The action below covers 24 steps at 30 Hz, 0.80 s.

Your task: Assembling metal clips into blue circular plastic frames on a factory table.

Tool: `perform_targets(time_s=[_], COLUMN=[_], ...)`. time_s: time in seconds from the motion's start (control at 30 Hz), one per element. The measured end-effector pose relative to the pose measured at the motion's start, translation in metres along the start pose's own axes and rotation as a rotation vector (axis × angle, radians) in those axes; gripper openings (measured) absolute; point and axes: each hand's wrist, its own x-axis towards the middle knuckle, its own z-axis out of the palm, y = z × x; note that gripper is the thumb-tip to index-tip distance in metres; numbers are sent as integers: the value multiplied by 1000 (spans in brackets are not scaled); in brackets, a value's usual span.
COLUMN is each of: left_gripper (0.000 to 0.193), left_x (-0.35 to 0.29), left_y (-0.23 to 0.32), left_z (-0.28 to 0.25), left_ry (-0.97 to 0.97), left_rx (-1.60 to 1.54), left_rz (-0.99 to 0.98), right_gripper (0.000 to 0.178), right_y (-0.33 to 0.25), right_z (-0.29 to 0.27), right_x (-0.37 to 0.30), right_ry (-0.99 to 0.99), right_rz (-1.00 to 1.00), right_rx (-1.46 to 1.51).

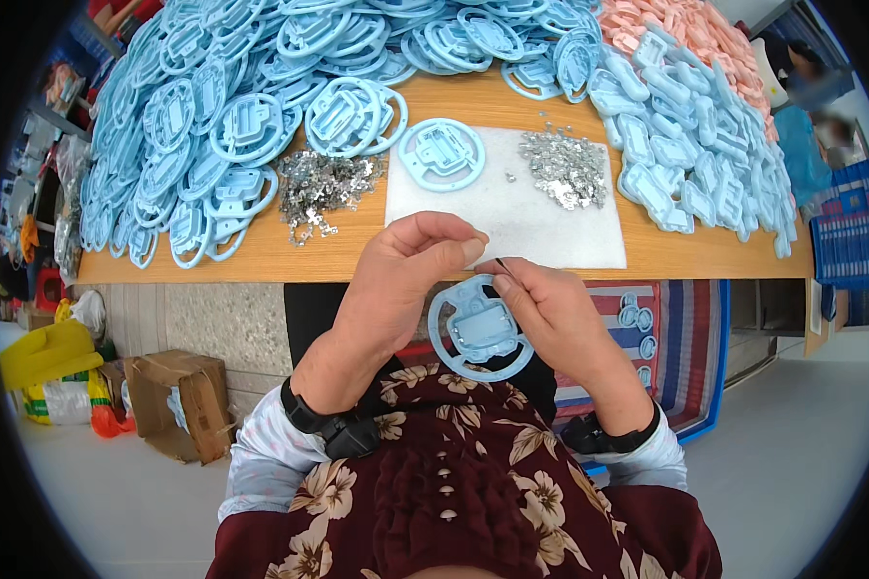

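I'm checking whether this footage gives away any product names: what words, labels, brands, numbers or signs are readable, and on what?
None can be read in this picture.
Blue wheel-shaped part in the right hand: no lettering made out.
White sheet: no lettering made out.
Black wristbands: any marks are too small to read.
Yellow-and-white bag on the floor: any print is too blurred to read.

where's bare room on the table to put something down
Bare patches: the front right of the white sheet, between the right hand and right silver heap; the wooden table left of the left hand, in front of the left silver heap. Crowded: back and left, under blue rings; right, under blue oblong parts.
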Motion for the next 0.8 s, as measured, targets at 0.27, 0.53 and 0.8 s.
perform_targets(time_s=[0.27,0.53,0.8], left_gripper=[12,10,10], left_x=[-6,-4,-3], left_y=[-2,-8,-13], left_z=[1,-4,0], left_ry=[-37,-51,71], left_rx=[51,61,171], left_rz=[49,119,164], right_gripper=[24,24,19], right_y=[0,-2,6], right_z=[5,5,17], right_x=[3,6,6], right_ry=[9,-13,124], right_rz=[33,69,27], right_rx=[56,37,-119])
